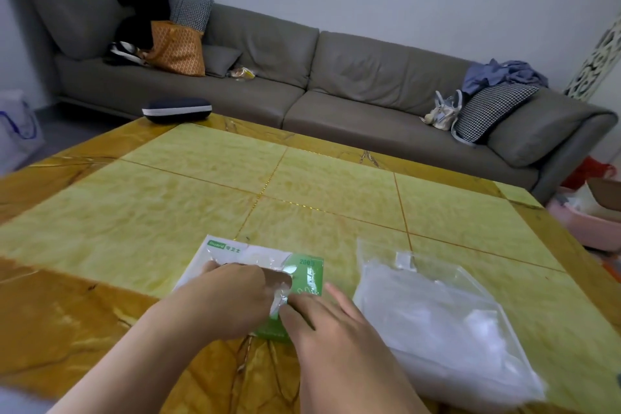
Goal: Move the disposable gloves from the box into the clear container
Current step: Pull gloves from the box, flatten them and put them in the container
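Note:
A white and green glove box (235, 254) lies flat on the yellow table (302, 185) near its front edge. My left hand (228, 296) rests on the box top with its fingers curled into the opening. Thin clear gloves (280, 296) stick out of the opening between my two hands. My right hand (322, 319) pinches that clear plastic with thumb and forefinger, its other fingers spread over the green end of the box. To the right lies the clear container, a zip bag (447, 323) with a heap of clear gloves inside.
A dark glasses case (177, 108) sits at the table's far left corner. A grey sofa (336, 77) with bags, cushions and clothes runs behind the table. A pink basin (584, 222) stands on the floor at the right.

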### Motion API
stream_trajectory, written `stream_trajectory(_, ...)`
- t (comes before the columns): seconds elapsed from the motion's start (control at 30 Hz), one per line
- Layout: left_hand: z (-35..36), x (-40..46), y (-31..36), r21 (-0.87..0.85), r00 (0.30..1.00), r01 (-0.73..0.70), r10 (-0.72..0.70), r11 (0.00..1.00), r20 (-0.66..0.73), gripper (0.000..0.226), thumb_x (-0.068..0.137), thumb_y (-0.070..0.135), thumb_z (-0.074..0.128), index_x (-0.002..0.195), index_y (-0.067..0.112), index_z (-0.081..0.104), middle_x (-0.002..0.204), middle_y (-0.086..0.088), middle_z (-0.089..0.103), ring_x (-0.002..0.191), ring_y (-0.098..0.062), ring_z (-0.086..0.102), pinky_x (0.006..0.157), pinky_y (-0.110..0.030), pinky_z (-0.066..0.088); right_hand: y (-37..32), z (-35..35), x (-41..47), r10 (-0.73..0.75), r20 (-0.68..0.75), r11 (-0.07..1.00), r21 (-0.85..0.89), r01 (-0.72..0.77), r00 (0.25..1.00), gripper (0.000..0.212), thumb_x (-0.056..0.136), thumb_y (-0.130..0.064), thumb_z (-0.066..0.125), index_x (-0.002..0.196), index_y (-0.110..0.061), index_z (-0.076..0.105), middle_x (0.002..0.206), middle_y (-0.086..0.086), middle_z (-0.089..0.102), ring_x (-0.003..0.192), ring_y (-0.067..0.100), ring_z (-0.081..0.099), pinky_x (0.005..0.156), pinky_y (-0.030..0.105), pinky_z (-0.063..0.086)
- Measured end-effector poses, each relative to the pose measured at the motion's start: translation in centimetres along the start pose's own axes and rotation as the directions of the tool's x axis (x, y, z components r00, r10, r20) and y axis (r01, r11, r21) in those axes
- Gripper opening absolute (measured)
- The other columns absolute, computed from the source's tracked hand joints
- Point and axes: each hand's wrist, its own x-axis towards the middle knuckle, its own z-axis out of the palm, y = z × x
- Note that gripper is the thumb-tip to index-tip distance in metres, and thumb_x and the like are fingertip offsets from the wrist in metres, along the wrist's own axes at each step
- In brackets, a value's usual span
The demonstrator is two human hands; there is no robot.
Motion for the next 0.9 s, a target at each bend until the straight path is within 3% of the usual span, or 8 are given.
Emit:
stream_trajectory(0.13, -0.3, -0.4, -0.1, -0.269, 0.994, 0.059, -0.083, 0.961, -0.078, 0.027, 0.099, 0.018, 0.037, 0.087, 0.014, 0.061, 0.083, 0.003, 0.059, 0.086, -0.023, 0.056, 0.07, -0.029, 0.037, 0.0, -0.2, 0.0, 0.002, 0.023, 1.0, -0.012, -0.002, 1.0, 0.068, 0.064, -0.038, 0.032, 0.114, -0.021, 0.075, 0.113, -0.005, 0.072, 0.108, 0.011, 0.069, 0.116, 0.035, 0.033)
stream_trajectory(0.27, -0.3, -0.6, 0.1, -0.392, 0.994, 0.041, -0.075, 0.919, -0.073, 0.036, 0.098, 0.023, 0.037, 0.112, 0.032, 0.069, 0.109, 0.011, 0.068, 0.093, -0.017, 0.059, 0.078, -0.03, 0.039, -0.1, -0.1, -0.1, 0.017, 0.004, 0.999, -0.033, -0.016, 1.0, 0.065, 0.061, -0.038, 0.039, 0.113, -0.024, 0.075, 0.112, -0.007, 0.071, 0.107, 0.01, 0.069, 0.115, 0.029, 0.032)
stream_trajectory(0.43, 0.2, 0.2, -0.2, -0.503, 0.986, -0.009, -0.076, 0.864, -0.148, 0.024, 0.094, 0.033, 0.058, 0.077, 0.026, 0.073, 0.073, 0.005, 0.072, 0.058, -0.011, 0.06, 0.057, -0.026, 0.052, -0.1, -0.6, -0.3, -0.016, -0.043, 0.999, -0.041, 0.014, 0.999, 0.065, 0.068, -0.033, 0.033, 0.119, -0.022, 0.073, 0.118, -0.006, 0.07, 0.109, 0.013, 0.064, 0.107, 0.02, 0.038)
stream_trajectory(0.53, -0.1, 0.1, -0.2, -0.532, 0.973, -0.028, -0.099, 0.846, -0.209, 0.02, 0.093, 0.038, 0.068, 0.078, 0.029, 0.076, 0.069, 0.01, 0.072, 0.067, -0.013, 0.069, 0.066, -0.036, 0.06, -0.1, -1.4, -0.2, -0.083, 0.017, 0.996, 0.018, 0.083, 0.996, 0.062, 0.085, -0.023, 0.051, 0.147, -0.016, 0.054, 0.151, 0.001, 0.052, 0.138, 0.02, 0.044, 0.105, 0.013, 0.004)
stream_trajectory(0.6, -0.1, 0.1, -0.1, -0.532, 0.965, -0.038, -0.107, 0.846, -0.239, 0.021, 0.093, 0.039, 0.07, 0.076, 0.028, 0.076, 0.065, 0.009, 0.071, 0.065, -0.015, 0.069, 0.065, -0.037, 0.058, 0.0, -1.5, -0.1, -0.116, 0.015, 0.992, 0.05, 0.115, 0.993, 0.067, 0.089, -0.02, 0.056, 0.154, -0.015, 0.044, 0.159, 0.002, 0.042, 0.144, 0.021, 0.034, 0.099, 0.011, -0.002)
stream_trajectory(0.67, -0.1, 0.1, -0.1, -0.549, 0.959, -0.037, -0.125, 0.835, -0.254, 0.02, 0.091, 0.04, 0.072, 0.075, 0.028, 0.077, 0.064, 0.009, 0.071, 0.062, -0.014, 0.068, 0.063, -0.036, 0.058, 0.2, -1.0, -0.1, -0.119, -0.025, 0.992, 0.035, 0.12, 0.993, 0.067, 0.084, -0.02, 0.057, 0.151, -0.016, 0.05, 0.154, 0.0, 0.048, 0.141, 0.02, 0.041, 0.1, 0.011, 0.0)
stream_trajectory(0.77, -0.2, 0.1, -0.2, -0.605, 0.942, -0.044, -0.168, 0.795, -0.289, 0.019, 0.088, 0.039, 0.076, 0.073, 0.028, 0.077, 0.063, 0.011, 0.071, 0.059, -0.011, 0.069, 0.062, -0.037, 0.06, 0.2, -0.4, -0.4, -0.072, -0.039, 0.997, 0.024, 0.073, 0.997, 0.063, 0.06, -0.033, 0.062, 0.121, -0.025, 0.073, 0.121, -0.01, 0.069, 0.109, 0.01, 0.064, 0.096, 0.012, 0.021)
stream_trajectory(0.9, -0.3, 0.1, -0.2, -0.652, 0.904, -0.057, -0.238, 0.756, -0.355, 0.016, 0.087, 0.027, 0.075, 0.071, 0.029, 0.077, 0.065, 0.015, 0.072, 0.058, -0.006, 0.069, 0.057, -0.028, 0.06, 0.1, -0.3, -0.3, -0.044, -0.034, 0.999, 0.031, 0.045, 0.998, 0.066, 0.042, -0.041, 0.076, 0.107, -0.031, 0.077, 0.107, -0.015, 0.072, 0.097, 0.005, 0.067, 0.09, 0.009, 0.03)
